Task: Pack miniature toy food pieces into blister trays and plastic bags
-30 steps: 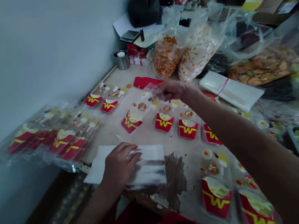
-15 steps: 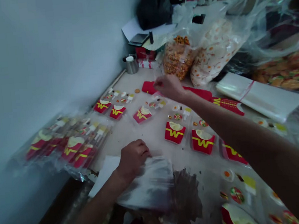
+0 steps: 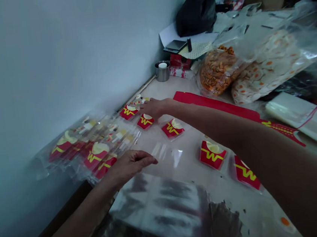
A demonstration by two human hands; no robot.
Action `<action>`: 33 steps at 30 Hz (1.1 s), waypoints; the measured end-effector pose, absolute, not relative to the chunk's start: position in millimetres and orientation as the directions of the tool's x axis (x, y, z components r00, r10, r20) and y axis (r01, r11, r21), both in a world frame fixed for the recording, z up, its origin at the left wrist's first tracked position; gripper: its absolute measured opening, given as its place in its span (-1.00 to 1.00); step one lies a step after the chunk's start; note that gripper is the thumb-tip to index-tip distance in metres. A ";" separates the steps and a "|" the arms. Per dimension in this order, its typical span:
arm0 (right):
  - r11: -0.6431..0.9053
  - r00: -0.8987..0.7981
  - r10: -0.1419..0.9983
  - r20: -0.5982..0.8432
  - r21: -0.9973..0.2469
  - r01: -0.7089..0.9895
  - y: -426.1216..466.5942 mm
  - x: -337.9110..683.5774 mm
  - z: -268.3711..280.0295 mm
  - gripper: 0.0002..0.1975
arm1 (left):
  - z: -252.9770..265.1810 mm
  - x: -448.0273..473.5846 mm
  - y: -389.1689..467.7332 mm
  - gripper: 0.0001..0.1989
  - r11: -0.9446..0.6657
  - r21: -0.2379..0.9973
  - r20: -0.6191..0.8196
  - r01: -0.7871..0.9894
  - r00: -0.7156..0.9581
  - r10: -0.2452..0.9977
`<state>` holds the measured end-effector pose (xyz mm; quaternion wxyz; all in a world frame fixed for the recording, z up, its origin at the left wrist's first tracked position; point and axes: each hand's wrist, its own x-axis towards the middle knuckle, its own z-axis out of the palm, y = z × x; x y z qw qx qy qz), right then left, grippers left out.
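Note:
My left hand (image 3: 133,163) has thumb and fingers pressed together, beside a clear plastic bag (image 3: 169,155) whose edge appears to be in the pinch. Just below lies a stack of clear bags (image 3: 159,205). My right hand (image 3: 154,108) reaches to the far side with its fingers extended over small pieces near the wall. Whether it touches them I cannot tell. Around it are red fry-box shapes with yellow zigzags: one fry box (image 3: 128,111) to its left, another fry box (image 3: 145,121) under it, and a third fry box (image 3: 173,128) nearer me.
Filled packets (image 3: 97,155) are piled against the wall at left. Further fry boxes (image 3: 212,155) lie along the table. A red card strip (image 3: 216,105), a bag of orange snacks (image 3: 217,71), a bag of egg-shaped pieces (image 3: 264,73) and a metal cup (image 3: 162,71) stand beyond.
My right hand has moved left from the red card strip to the small pieces by the wall. My left hand has lifted off the bag stack, and a clear bag now shows at its fingertips.

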<state>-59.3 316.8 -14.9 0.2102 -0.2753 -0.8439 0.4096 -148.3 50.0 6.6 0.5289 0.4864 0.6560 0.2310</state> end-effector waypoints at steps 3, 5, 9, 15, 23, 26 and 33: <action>0.645 -0.851 0.521 0.066 -0.683 0.342 321.7 -58.7 -19.6 -0.70 | -2.1 -149.1 52.1 -0.66 0.463 0.835 -0.480 0.297 -0.017 0.877; 0.767 -0.889 0.452 0.071 -0.540 0.347 324.4 -54.4 -21.6 -0.68 | -11.1 -145.3 52.1 -0.72 0.458 0.861 -0.449 0.221 -0.093 0.889; 0.909 -0.928 0.355 0.118 -0.274 0.313 326.6 -32.5 -7.1 -0.34 | -23.8 -135.1 49.2 -0.72 0.471 0.881 -0.451 0.039 -0.230 0.862; 0.928 -0.896 0.373 0.240 -0.093 0.361 283.4 49.8 61.8 0.03 | -14.4 -119.4 40.4 -0.66 0.394 0.880 -0.298 0.264 -0.339 0.892; 0.867 -0.859 0.495 0.133 -0.135 0.479 188.3 183.9 79.5 -0.04 | -0.7 -97.8 32.8 -0.69 0.354 0.904 -0.291 0.239 -0.264 0.920; 0.844 -0.830 0.533 0.163 -0.164 0.510 157.9 208.8 81.4 -0.04 | -3.6 -85.1 33.2 -0.64 0.369 0.922 -0.327 0.120 -0.276 0.904; 0.740 -0.708 0.654 0.266 -0.031 0.672 116.2 231.7 93.1 -0.03 | 10.9 -35.3 30.9 -0.64 0.257 0.916 -0.197 0.307 -0.214 0.957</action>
